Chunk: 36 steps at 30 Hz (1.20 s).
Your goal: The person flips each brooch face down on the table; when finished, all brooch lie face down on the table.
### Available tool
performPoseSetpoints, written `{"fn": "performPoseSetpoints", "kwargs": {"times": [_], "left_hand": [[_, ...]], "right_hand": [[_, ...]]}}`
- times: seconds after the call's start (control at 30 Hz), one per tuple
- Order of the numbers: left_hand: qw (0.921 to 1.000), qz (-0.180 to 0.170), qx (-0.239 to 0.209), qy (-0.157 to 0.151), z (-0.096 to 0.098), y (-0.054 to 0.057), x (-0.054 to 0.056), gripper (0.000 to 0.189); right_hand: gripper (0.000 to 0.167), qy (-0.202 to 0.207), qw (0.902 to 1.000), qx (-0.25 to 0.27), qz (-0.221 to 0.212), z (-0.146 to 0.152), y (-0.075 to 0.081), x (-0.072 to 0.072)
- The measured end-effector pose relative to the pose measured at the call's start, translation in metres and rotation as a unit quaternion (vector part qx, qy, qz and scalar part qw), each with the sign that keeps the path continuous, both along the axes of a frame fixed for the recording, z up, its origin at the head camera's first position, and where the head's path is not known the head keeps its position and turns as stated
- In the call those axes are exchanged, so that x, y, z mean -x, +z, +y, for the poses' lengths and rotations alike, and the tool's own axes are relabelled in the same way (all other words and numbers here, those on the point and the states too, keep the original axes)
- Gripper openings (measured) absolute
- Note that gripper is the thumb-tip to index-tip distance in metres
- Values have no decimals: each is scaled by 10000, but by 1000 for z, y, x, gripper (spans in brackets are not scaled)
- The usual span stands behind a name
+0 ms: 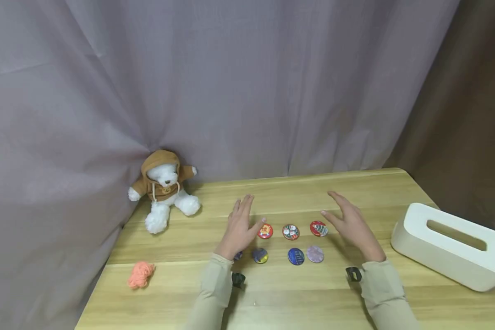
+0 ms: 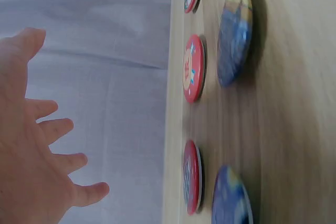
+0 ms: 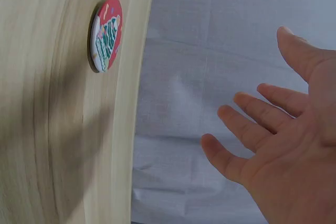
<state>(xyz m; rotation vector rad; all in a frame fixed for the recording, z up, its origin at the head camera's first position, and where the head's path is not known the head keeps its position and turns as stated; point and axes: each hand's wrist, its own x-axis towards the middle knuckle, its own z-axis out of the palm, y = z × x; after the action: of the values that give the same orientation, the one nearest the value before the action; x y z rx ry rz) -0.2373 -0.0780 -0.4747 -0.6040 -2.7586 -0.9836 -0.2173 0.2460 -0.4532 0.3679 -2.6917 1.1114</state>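
Note:
Several round button badges lie in two rows on the wooden table. In the far row are a red badge with a yellow centre (image 1: 265, 231), a badge with white figures (image 1: 290, 232) and a red badge with a green tree (image 1: 319, 228). The near row has a grey and yellow badge (image 1: 260, 255), a blue badge (image 1: 295, 256) and a pale purple badge (image 1: 315, 253); another dark badge (image 1: 238, 255) is partly hidden by the left wrist. My left hand (image 1: 240, 229) hovers over the left end with fingers spread. The right hand (image 1: 352, 225), likewise spread, hangs right of the tree badge. Both hold nothing.
A white plush bear in a brown hoodie (image 1: 163, 183) sits at the back left by the curtain. Nearer on the left lies a bundle of coral yarn (image 1: 140, 274). A white tissue box (image 1: 441, 252) stands at the table's right edge.

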Motion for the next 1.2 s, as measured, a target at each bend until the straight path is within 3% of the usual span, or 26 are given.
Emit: {"fn": "performPoseSetpoints", "kwargs": {"times": [0.33, 0.83, 1.2], "left_hand": [[9991, -177, -275, -270, 29, -9, -4, 78], [9960, -527, -414, -599, 73, -3, 10, 92], [9939, -854, -77, -687, 97, -5, 14, 96]], "right_hand": [[67, 3, 9998, 12, -180, 10, -10, -10], [54, 261, 9996, 2, -68, 9, -8, 3], [52, 646, 9973, -42, -341, -1, -27, 11]]}}
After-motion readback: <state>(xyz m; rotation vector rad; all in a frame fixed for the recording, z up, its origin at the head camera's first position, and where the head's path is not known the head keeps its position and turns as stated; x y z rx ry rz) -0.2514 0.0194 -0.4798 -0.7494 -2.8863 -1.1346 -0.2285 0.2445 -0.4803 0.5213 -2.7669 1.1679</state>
